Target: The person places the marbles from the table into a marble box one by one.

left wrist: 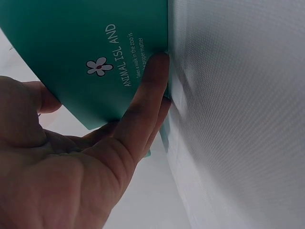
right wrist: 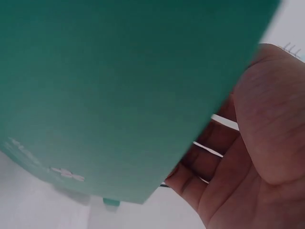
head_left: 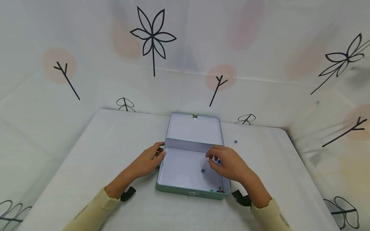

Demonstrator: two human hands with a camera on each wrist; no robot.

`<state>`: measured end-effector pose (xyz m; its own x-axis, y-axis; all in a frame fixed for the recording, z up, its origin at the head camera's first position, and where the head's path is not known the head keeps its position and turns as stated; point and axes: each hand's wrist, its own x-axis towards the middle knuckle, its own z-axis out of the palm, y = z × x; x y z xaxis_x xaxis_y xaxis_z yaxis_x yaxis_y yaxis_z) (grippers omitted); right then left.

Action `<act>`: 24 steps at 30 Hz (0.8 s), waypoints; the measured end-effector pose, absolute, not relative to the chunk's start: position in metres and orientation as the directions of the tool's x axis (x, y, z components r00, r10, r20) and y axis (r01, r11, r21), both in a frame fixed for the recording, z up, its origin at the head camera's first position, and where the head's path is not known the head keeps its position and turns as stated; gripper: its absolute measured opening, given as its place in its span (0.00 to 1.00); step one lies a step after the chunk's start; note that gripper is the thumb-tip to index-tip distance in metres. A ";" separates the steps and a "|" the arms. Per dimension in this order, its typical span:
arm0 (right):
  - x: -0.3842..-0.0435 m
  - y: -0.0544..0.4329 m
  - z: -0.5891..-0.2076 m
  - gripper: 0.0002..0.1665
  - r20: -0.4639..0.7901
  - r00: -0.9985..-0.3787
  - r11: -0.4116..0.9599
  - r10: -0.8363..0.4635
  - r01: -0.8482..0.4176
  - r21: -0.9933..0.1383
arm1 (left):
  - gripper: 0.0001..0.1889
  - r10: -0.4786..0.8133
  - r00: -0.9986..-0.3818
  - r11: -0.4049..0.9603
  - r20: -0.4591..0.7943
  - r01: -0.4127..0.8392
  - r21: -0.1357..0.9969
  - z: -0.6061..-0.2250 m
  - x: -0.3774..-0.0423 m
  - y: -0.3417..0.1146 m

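Note:
A green tin box (head_left: 185,190) with a pale inside stands on the table, its hinged lid (head_left: 193,128) tipped back. My left hand (head_left: 147,162) holds the box's left wall, thumb at the rim and fingers along the outside. In the left wrist view, those fingers press the printed green side (left wrist: 71,52). Over the right part of the box is my right hand (head_left: 229,163), its fingers loosely bent and a gap between thumb and forefinger. Close by the thumb shows a blue bead (head_left: 219,162). Another small blue bead (head_left: 203,170) appears over the box floor, left of that hand.
Several small coloured beads (head_left: 218,191) lie in the box's front right corner. A single blue bead (head_left: 235,141) is on the white tablecloth (head_left: 121,131), right of the lid. Behind the table hangs a white cloth (head_left: 185,89) with drawn flowers.

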<state>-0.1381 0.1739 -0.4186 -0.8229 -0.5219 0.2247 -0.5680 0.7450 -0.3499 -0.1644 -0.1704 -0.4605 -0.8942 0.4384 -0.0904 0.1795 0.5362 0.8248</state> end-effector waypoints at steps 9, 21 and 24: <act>-0.144 0.190 -0.414 0.11 0.338 -0.821 0.740 -0.460 -0.565 -0.364 | 0.32 0.437 -0.895 0.536 -0.090 0.179 0.825 -0.461 -0.164 -0.170; -0.159 0.222 -0.419 0.15 0.470 -0.811 0.754 -0.348 -0.540 -0.374 | 0.32 0.435 -0.896 0.536 -0.085 0.182 0.824 -0.462 -0.164 -0.169; -0.165 0.229 -0.424 0.16 0.463 -0.832 0.784 -0.306 -0.496 -0.373 | 0.31 0.435 -0.897 0.538 -0.082 0.186 0.822 -0.463 -0.164 -0.170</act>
<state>-0.1649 0.2294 -0.4240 -0.8318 -0.3059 0.4632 -0.4959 0.7844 -0.3725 -0.1641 -0.1698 -0.4629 -0.8967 0.4351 -0.0818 0.1863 0.5384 0.8218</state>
